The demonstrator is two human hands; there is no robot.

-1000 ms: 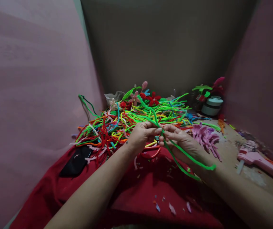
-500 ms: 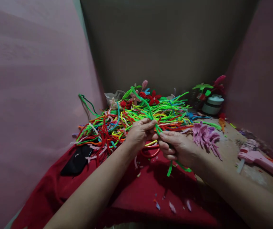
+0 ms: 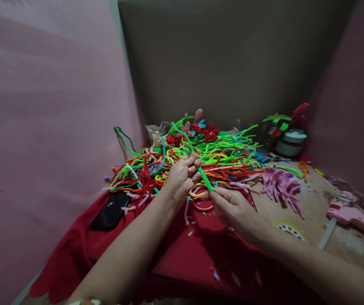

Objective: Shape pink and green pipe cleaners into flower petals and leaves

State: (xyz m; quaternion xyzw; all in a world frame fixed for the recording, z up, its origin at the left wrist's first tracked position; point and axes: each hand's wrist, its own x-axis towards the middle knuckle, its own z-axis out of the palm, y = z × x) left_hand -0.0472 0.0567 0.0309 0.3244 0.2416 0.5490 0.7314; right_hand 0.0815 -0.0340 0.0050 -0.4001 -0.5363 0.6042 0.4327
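Note:
Both hands are on a green pipe cleaner (image 3: 205,178), held up in front of the pile. My left hand (image 3: 183,176) pinches it about midway, and its far part sticks out up and left past the fingers. Lower down, my right hand (image 3: 234,207) has thumb and fingers closed around the near end. The stretch between the hands looks thick, like strands laid side by side. Beneath the hands, red and yellow loops (image 3: 203,208) lie on the red cloth (image 3: 182,254); my right hand partly covers them.
A heap of coloured pipe cleaners (image 3: 223,148) spreads behind, with fuzzy flowers (image 3: 210,132) on top. A black phone (image 3: 110,212) lies left. To the right are a purple fuzzy bundle (image 3: 280,186), a pink glue gun (image 3: 343,207), a lidded jar (image 3: 291,142) and a yellow holed disc (image 3: 291,231).
My right hand has slid down toward the near end of the green pipe cleaner, away from my left hand. The loose green ends below my right hand no longer show. The view has shifted slightly.

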